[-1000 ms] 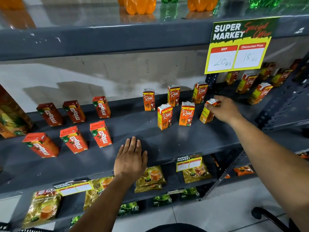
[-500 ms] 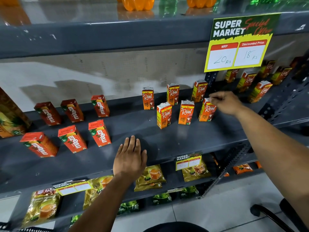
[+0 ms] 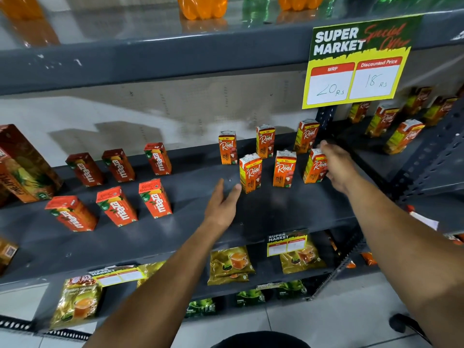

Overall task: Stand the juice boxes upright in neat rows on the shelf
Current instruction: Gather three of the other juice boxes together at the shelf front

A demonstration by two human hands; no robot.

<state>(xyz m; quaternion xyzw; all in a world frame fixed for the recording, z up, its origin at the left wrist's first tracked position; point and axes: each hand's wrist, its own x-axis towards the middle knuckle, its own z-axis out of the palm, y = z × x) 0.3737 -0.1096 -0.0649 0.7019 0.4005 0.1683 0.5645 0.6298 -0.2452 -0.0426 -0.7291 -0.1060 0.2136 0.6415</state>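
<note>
Orange juice boxes (image 3: 285, 169) stand upright in two rows of three on the grey shelf (image 3: 276, 212). My right hand (image 3: 335, 164) touches the front-right box (image 3: 313, 169), grip unclear. My left hand (image 3: 221, 204) hovers, fingers spread, by the front-left box (image 3: 250, 172).

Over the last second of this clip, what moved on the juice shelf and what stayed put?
The front-right Real box went from tilted to upright under the right hand, whose fingers now look loose beside it; whether the grip has let go is unclear. The left hand lifted off the shelf and moved toward the front-left Real box. The other Real boxes and the Maaza boxes stayed put.
</note>
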